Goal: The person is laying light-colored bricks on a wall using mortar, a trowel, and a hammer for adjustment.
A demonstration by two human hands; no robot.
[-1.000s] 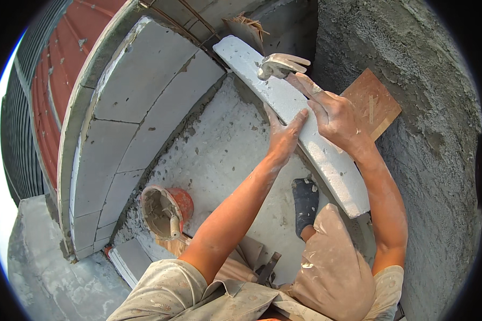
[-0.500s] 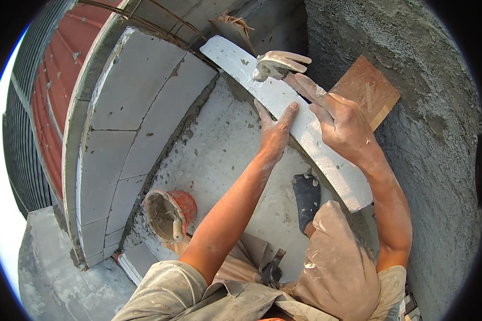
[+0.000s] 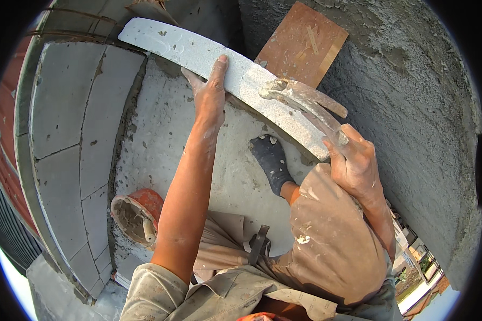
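A long, narrow white aerated concrete slab (image 3: 240,79) slants across in front of me. My left hand (image 3: 209,93) grips its near edge, the thumb on the top face and the fingers reaching beneath. At the slab's right end, my right hand (image 3: 354,163) is closed round the handle of a mortar-crusted claw hammer (image 3: 300,101). The hammer lies over the slab's right half, claws pointing right. Whether its head touches the surface I cannot tell. Part of the handle is hidden in my fist.
A wall of grey blocks (image 3: 59,123) curves along the left. An orange bucket (image 3: 144,200) with mortar and a tool handle stands beside my left arm. Behind the slab leans a brown board (image 3: 305,43) against a rough rendered wall (image 3: 412,117). My dark-socked foot (image 3: 270,160) rests on the concrete floor (image 3: 219,182).
My right hand has brought the hammer from the slab's middle toward its near right end. My left hand still grips the slab. The whole view has turned and shifted.
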